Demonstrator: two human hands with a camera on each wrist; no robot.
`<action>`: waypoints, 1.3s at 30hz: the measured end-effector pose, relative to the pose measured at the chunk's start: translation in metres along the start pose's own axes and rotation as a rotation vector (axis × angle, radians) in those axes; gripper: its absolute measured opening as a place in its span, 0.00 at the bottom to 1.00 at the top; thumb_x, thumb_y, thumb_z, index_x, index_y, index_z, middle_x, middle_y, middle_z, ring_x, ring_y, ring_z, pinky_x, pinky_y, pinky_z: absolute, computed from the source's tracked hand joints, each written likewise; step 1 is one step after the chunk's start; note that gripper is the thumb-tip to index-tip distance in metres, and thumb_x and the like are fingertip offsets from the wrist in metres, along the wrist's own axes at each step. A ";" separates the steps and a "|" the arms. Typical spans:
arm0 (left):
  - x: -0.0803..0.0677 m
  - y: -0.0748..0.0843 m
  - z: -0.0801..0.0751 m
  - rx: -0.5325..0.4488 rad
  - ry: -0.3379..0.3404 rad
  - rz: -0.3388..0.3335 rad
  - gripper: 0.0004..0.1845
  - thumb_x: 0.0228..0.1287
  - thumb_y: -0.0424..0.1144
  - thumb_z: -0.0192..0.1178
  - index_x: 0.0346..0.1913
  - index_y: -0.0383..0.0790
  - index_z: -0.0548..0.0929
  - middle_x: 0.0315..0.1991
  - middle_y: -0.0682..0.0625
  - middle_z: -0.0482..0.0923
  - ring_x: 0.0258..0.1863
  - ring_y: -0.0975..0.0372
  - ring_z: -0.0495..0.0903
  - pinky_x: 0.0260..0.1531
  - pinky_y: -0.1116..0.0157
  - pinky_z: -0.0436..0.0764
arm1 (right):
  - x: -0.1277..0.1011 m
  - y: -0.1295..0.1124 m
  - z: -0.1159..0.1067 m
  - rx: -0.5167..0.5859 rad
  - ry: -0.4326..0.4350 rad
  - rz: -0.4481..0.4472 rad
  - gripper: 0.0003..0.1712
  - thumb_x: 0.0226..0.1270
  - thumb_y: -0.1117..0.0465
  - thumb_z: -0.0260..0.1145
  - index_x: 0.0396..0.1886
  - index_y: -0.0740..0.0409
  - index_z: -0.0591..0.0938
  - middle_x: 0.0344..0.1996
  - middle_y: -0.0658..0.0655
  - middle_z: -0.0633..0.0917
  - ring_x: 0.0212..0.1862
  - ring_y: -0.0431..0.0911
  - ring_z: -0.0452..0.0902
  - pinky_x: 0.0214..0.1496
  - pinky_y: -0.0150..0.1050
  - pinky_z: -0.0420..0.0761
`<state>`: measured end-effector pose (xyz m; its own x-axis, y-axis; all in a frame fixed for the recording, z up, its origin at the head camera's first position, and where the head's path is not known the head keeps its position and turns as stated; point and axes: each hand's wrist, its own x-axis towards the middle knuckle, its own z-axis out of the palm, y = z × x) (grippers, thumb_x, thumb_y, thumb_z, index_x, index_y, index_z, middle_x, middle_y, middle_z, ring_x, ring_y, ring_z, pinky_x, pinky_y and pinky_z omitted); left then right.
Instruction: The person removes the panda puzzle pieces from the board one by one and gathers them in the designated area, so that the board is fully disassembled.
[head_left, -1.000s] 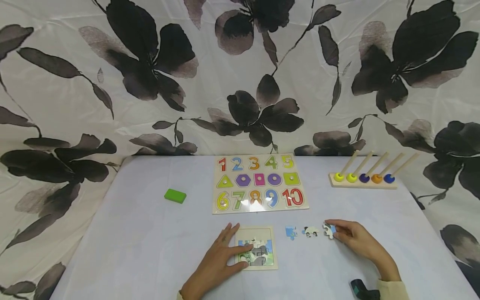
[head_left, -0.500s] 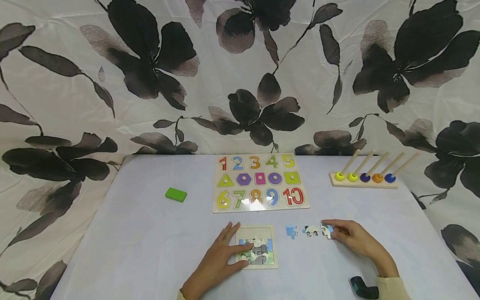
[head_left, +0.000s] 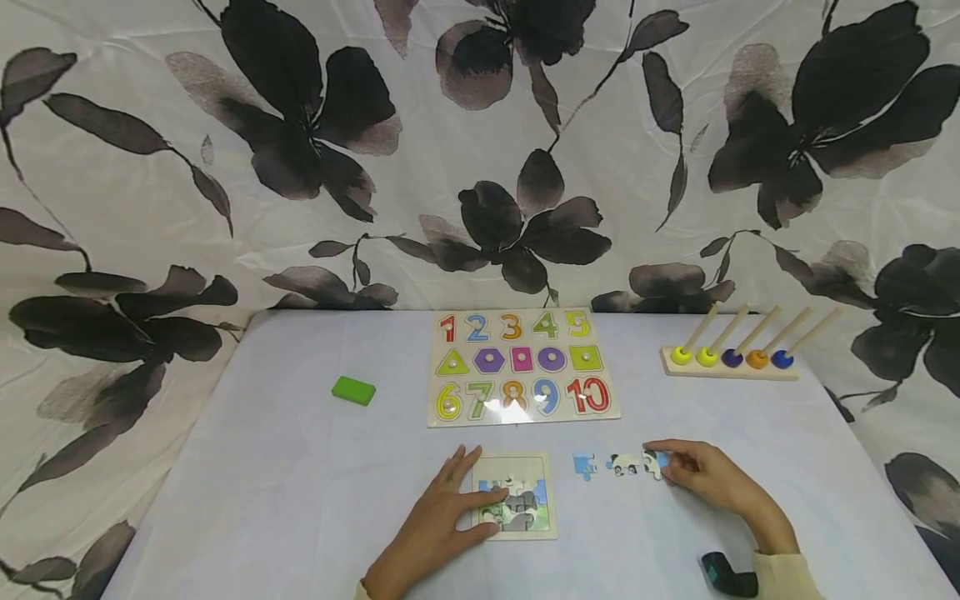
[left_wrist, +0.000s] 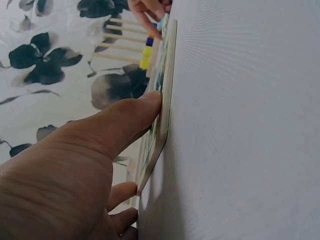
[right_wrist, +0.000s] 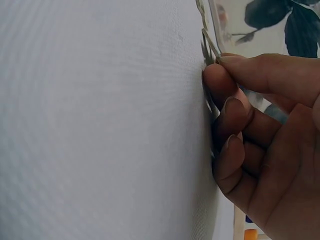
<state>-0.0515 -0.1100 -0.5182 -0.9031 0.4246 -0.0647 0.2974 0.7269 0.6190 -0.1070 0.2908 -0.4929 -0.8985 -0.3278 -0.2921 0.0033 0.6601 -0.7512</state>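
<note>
A small wooden puzzle board (head_left: 552, 500) lies on the table with several animal-picture pieces in it. My left hand (head_left: 442, 517) rests on it with fingers spread, the thumb (left_wrist: 145, 107) over its near face in the left wrist view. To the right of the board my right hand (head_left: 708, 475) pinches a jigsaw piece (head_left: 652, 463) between thumb and fingertips, low over the cloth. This piece sits right beside a panda-face jigsaw piece (head_left: 623, 465). Further left lies a blue jigsaw piece (head_left: 584, 465). In the right wrist view the pinched jigsaw piece (right_wrist: 211, 44) shows edge-on, tilted.
Behind the hands lies a number-and-shape puzzle board (head_left: 522, 408). A green block (head_left: 353, 390) is at left. At back right stands a peg stacker (head_left: 731, 372) with coloured beads. A black object (head_left: 727, 575) lies beside the right sleeve. A floral cloth (head_left: 420, 108) hangs behind.
My right hand has moved slightly left, bringing its jigsaw piece up to the panda-face piece. The left hand stays in place on the puzzle board.
</note>
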 end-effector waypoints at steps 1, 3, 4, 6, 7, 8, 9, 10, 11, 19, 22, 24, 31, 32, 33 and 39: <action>0.000 0.000 0.000 0.003 -0.002 -0.002 0.22 0.57 0.60 0.62 0.57 0.68 0.80 0.75 0.49 0.53 0.74 0.45 0.46 0.61 0.36 0.62 | 0.000 0.000 0.000 -0.001 0.000 0.003 0.22 0.64 0.67 0.62 0.59 0.63 0.77 0.27 0.52 0.75 0.29 0.39 0.69 0.27 0.30 0.72; 0.000 0.001 -0.001 0.006 -0.009 -0.005 0.24 0.55 0.61 0.64 0.57 0.68 0.79 0.75 0.49 0.52 0.75 0.45 0.46 0.61 0.37 0.62 | 0.000 0.000 0.000 0.003 0.000 0.003 0.22 0.64 0.66 0.62 0.59 0.63 0.77 0.27 0.52 0.75 0.28 0.38 0.69 0.27 0.30 0.71; -0.001 0.001 -0.001 0.011 -0.013 -0.004 0.26 0.53 0.61 0.65 0.58 0.68 0.79 0.76 0.49 0.52 0.74 0.45 0.45 0.61 0.37 0.62 | 0.000 0.000 0.000 0.004 -0.001 0.003 0.22 0.65 0.66 0.63 0.59 0.63 0.77 0.27 0.52 0.75 0.28 0.38 0.69 0.27 0.30 0.71; -0.001 0.001 -0.002 0.021 -0.019 -0.005 0.29 0.50 0.62 0.67 0.58 0.69 0.78 0.76 0.49 0.51 0.74 0.45 0.45 0.61 0.38 0.63 | 0.000 0.000 0.000 0.003 0.001 0.001 0.23 0.65 0.65 0.63 0.59 0.63 0.77 0.27 0.52 0.75 0.28 0.38 0.68 0.26 0.30 0.71; -0.001 0.002 -0.002 0.025 -0.022 -0.005 0.30 0.48 0.63 0.68 0.59 0.69 0.78 0.76 0.50 0.50 0.75 0.45 0.45 0.61 0.38 0.63 | 0.000 0.000 0.000 -0.002 0.005 -0.001 0.23 0.64 0.65 0.63 0.59 0.63 0.77 0.27 0.52 0.75 0.27 0.38 0.68 0.26 0.30 0.71; -0.001 0.002 -0.002 0.028 -0.024 -0.004 0.31 0.47 0.62 0.68 0.59 0.69 0.78 0.76 0.49 0.50 0.75 0.45 0.45 0.61 0.38 0.63 | 0.000 -0.001 0.000 -0.006 0.011 -0.004 0.23 0.64 0.66 0.63 0.59 0.63 0.77 0.26 0.52 0.75 0.27 0.38 0.68 0.26 0.30 0.70; -0.001 0.002 -0.002 0.033 -0.024 -0.004 0.31 0.47 0.63 0.69 0.59 0.69 0.78 0.76 0.50 0.50 0.75 0.45 0.45 0.62 0.38 0.63 | 0.000 -0.001 0.000 -0.013 0.024 -0.007 0.23 0.64 0.66 0.63 0.59 0.63 0.77 0.26 0.52 0.75 0.27 0.38 0.68 0.26 0.30 0.70; -0.001 0.002 -0.002 0.036 -0.023 -0.002 0.31 0.47 0.62 0.69 0.59 0.69 0.78 0.76 0.49 0.50 0.75 0.45 0.45 0.63 0.39 0.62 | -0.001 -0.002 0.000 -0.023 0.041 -0.011 0.23 0.64 0.66 0.63 0.59 0.63 0.77 0.26 0.52 0.76 0.27 0.38 0.68 0.26 0.31 0.70; -0.001 0.003 -0.002 0.039 -0.021 -0.001 0.31 0.47 0.62 0.69 0.59 0.69 0.78 0.76 0.49 0.50 0.75 0.45 0.44 0.64 0.39 0.60 | -0.001 -0.003 0.000 -0.033 0.064 -0.013 0.23 0.63 0.66 0.64 0.59 0.63 0.77 0.26 0.51 0.76 0.26 0.38 0.68 0.26 0.31 0.70; 0.000 0.004 -0.004 0.084 -0.005 0.027 0.31 0.47 0.63 0.67 0.59 0.67 0.79 0.75 0.45 0.53 0.75 0.44 0.42 0.70 0.44 0.48 | -0.002 -0.022 0.011 -0.089 0.287 -0.046 0.15 0.68 0.66 0.61 0.53 0.59 0.80 0.23 0.50 0.75 0.23 0.37 0.67 0.23 0.31 0.69; 0.001 0.004 -0.005 0.086 0.001 0.036 0.31 0.47 0.63 0.67 0.59 0.66 0.79 0.75 0.45 0.53 0.75 0.44 0.42 0.70 0.44 0.48 | 0.002 -0.041 0.019 -0.070 0.321 -0.075 0.14 0.68 0.65 0.61 0.52 0.58 0.81 0.26 0.51 0.77 0.25 0.38 0.68 0.24 0.31 0.71; 0.002 0.004 -0.005 0.093 0.011 0.049 0.31 0.47 0.63 0.67 0.59 0.65 0.79 0.75 0.44 0.53 0.75 0.43 0.42 0.70 0.44 0.49 | 0.005 -0.054 0.027 -0.055 0.323 -0.099 0.13 0.69 0.64 0.61 0.51 0.58 0.81 0.29 0.52 0.78 0.27 0.39 0.69 0.25 0.31 0.72; 0.004 0.004 -0.005 0.110 0.019 0.070 0.30 0.50 0.62 0.66 0.59 0.64 0.79 0.75 0.42 0.52 0.74 0.41 0.42 0.69 0.42 0.50 | 0.022 -0.092 0.061 -0.001 0.257 -0.245 0.11 0.67 0.66 0.63 0.48 0.56 0.82 0.36 0.51 0.82 0.31 0.39 0.74 0.32 0.31 0.78; 0.004 0.004 -0.005 0.109 0.012 0.064 0.30 0.50 0.62 0.66 0.59 0.65 0.79 0.75 0.42 0.51 0.74 0.41 0.41 0.69 0.42 0.51 | 0.025 -0.096 0.066 0.001 0.240 -0.277 0.11 0.66 0.66 0.63 0.47 0.56 0.83 0.38 0.51 0.82 0.32 0.39 0.74 0.34 0.31 0.78; 0.004 0.005 -0.005 0.107 0.006 0.057 0.29 0.51 0.62 0.66 0.59 0.66 0.78 0.75 0.42 0.50 0.74 0.41 0.41 0.68 0.41 0.51 | 0.029 -0.099 0.073 0.000 0.222 -0.312 0.11 0.65 0.67 0.64 0.47 0.56 0.83 0.40 0.51 0.83 0.33 0.39 0.74 0.35 0.31 0.79; -0.003 0.008 -0.002 0.095 -0.008 0.046 0.23 0.60 0.58 0.61 0.59 0.68 0.78 0.75 0.39 0.48 0.73 0.36 0.39 0.65 0.37 0.53 | 0.045 -0.111 0.110 -0.026 0.080 -0.469 0.13 0.63 0.68 0.65 0.48 0.61 0.83 0.49 0.55 0.82 0.34 0.35 0.75 0.39 0.30 0.80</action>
<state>-0.0466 -0.1064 -0.5114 -0.8855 0.4625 -0.0442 0.3668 0.7543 0.5445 -0.0993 0.1280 -0.4878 -0.8313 -0.5420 0.1229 -0.4210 0.4698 -0.7759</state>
